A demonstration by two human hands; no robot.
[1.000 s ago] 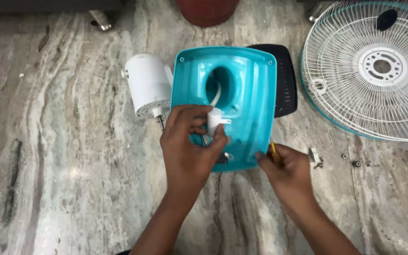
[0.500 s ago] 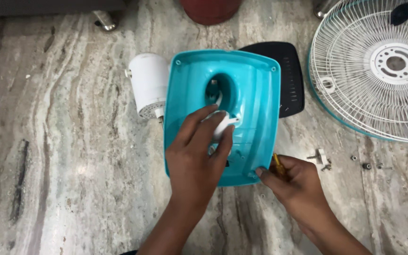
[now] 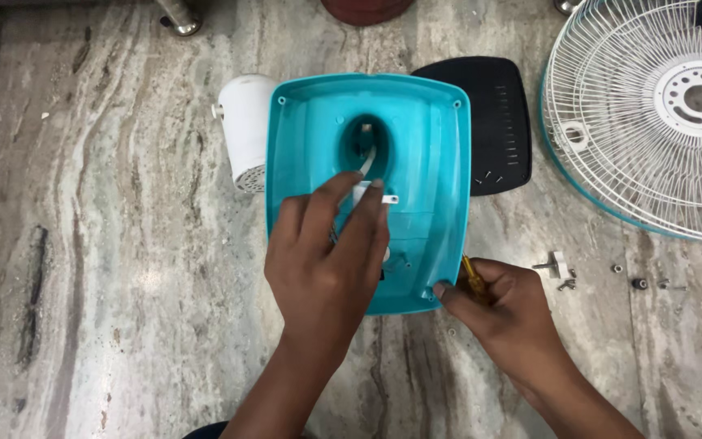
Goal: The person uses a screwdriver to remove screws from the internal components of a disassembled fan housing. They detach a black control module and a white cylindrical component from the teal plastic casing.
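Left hand (image 3: 327,260) grip pinches a small white part (image 3: 367,193) inside the teal fan base (image 3: 424,146). Right hand (image 3: 501,313) grip holds a yellow-handled screwdriver (image 3: 473,282) at the base's corner.

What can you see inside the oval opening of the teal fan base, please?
A white cable runs down out of the oval opening in the teal base to a small white part under the left hand fingertips. The hole's depths are dark; the hand covers what lies below.
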